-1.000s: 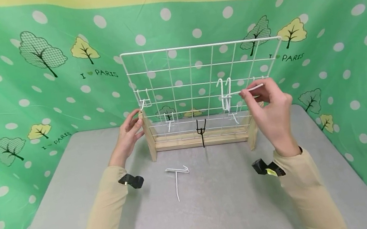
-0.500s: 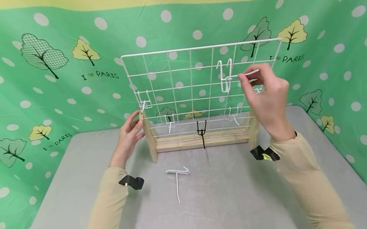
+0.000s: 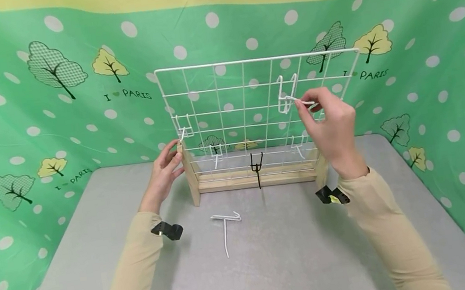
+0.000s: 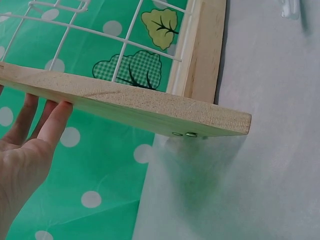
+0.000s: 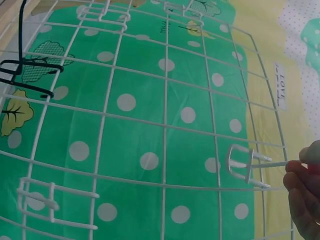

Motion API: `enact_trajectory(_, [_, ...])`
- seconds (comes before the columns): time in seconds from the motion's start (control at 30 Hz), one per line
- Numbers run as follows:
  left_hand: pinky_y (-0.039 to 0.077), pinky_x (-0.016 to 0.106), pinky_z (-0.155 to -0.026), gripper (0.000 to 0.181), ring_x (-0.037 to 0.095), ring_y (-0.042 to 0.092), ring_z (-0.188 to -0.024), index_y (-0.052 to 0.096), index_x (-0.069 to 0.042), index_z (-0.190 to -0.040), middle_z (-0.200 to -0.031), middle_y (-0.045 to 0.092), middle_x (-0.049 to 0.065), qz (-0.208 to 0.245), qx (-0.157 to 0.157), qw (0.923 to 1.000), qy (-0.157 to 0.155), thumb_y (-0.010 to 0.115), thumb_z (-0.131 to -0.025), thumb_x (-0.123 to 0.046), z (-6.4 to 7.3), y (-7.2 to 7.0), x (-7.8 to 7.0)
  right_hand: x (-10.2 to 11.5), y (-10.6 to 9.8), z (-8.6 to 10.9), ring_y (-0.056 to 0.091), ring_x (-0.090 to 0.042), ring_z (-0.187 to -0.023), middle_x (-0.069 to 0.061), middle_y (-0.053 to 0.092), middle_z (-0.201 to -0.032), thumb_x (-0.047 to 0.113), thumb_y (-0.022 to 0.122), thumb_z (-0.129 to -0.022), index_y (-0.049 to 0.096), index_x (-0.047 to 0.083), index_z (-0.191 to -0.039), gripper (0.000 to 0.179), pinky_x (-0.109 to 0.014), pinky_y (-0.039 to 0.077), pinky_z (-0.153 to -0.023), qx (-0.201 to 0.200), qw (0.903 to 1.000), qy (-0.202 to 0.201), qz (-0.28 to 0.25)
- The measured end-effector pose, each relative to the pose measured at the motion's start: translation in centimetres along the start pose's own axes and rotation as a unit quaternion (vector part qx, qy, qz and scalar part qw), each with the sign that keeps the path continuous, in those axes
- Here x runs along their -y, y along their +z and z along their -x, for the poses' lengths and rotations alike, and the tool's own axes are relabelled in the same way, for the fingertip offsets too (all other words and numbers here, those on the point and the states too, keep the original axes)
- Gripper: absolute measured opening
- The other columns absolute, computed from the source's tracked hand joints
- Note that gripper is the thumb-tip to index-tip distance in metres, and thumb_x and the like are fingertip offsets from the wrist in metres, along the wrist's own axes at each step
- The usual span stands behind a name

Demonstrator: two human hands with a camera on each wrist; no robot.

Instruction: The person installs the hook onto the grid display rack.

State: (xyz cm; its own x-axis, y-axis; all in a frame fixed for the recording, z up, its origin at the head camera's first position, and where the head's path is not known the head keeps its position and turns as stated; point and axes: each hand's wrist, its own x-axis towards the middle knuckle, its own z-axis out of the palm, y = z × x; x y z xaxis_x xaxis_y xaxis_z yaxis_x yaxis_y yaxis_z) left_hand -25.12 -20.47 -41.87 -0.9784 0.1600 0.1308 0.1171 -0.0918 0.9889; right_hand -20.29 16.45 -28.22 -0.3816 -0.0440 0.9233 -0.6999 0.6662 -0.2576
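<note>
My right hand (image 3: 331, 118) pinches the straight arm of a white wire hook (image 3: 284, 104) between thumb and fingers. The hook's two bent prongs point upward at the upper right of a white wire grid (image 3: 203, 65). In the right wrist view, the hook (image 5: 250, 167) lies close to the wires; whether it touches them I cannot tell. My left hand (image 3: 161, 175) rests its fingertips on the outer side of the left wooden post (image 4: 165, 107). Another white hook (image 3: 226, 235) lies on the table in front of the stand.
A wooden base (image 3: 255, 181) carries the grid on the grey table (image 3: 276, 267). A black hook (image 3: 256, 166) hangs low at its middle. Several white hooks, including one at the left (image 3: 185, 131), hang on the wires. A green dotted cloth (image 3: 90, 120) surrounds the table.
My right hand has raised the white hook from the grid's middle rows toward the upper right, then shifted slightly left, turning the hook's arm. My left hand has stayed at the post.
</note>
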Motion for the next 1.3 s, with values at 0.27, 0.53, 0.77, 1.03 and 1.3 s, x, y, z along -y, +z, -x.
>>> enact_trajectory(0.27, [0.035,0.056,-0.105,0.051,0.035,0.034,-0.133,0.036,-0.016,-0.149,-0.144,0.034,0.021,0.003,-0.001,1.0000,-0.001,0.053,-0.101,-0.024,0.0,0.1,-0.1,-0.2,0.5,1.1,0.063,-0.030,-0.068,-0.016,0.067,-0.079,-0.001,0.069,-0.087,0.063,-0.006,-0.087,0.007,-0.042,0.055,-0.060,0.024,0.9994,-0.014,0.019])
enact_trajectory(0.53, [0.035,0.056,-0.106,0.049,0.034,0.035,-0.133,0.037,-0.017,-0.148,-0.144,0.035,0.020,0.003,-0.001,1.0000,0.000,0.051,-0.102,-0.023,0.1,0.1,0.0,-0.2,1.0,2.1,0.064,-0.029,-0.069,-0.016,0.067,-0.081,-0.005,0.068,-0.084,0.063,-0.005,-0.090,0.008,-0.042,0.055,-0.058,0.042,0.9990,-0.013,0.000])
enact_trajectory(0.77, [0.035,0.056,-0.105,0.048,0.032,0.036,-0.131,0.038,-0.018,-0.148,-0.141,0.037,0.018,0.007,-0.004,1.0000,0.001,0.051,-0.102,-0.022,0.0,0.1,0.1,0.0,1.0,2.7,0.065,-0.026,-0.067,-0.013,0.069,-0.084,-0.003,0.068,-0.085,0.062,-0.004,-0.096,0.013,-0.037,0.054,-0.058,0.053,0.9985,-0.005,-0.011])
enact_trajectory(1.03, [0.035,0.056,-0.105,0.049,0.033,0.035,-0.132,0.037,-0.016,-0.148,-0.142,0.036,0.019,0.004,-0.004,1.0000,-0.001,0.051,-0.102,-0.022,0.0,0.1,0.1,0.0,0.9,3.0,0.065,-0.025,-0.067,-0.014,0.069,-0.085,-0.003,0.069,-0.085,0.061,-0.005,-0.101,0.019,-0.037,0.055,-0.057,0.077,0.9968,-0.015,-0.018])
enact_trajectory(1.3, [0.035,0.056,-0.105,0.051,0.034,0.034,-0.133,0.035,-0.015,-0.149,-0.143,0.035,0.020,-0.001,-0.006,1.0000,0.000,0.051,-0.102,-0.023,0.2,0.3,-0.1,-0.2,0.8,4.6,0.066,-0.024,-0.067,-0.015,0.069,-0.084,-0.005,0.069,-0.083,0.060,-0.007,-0.102,0.021,-0.035,0.056,-0.058,0.094,0.9954,-0.004,-0.016])
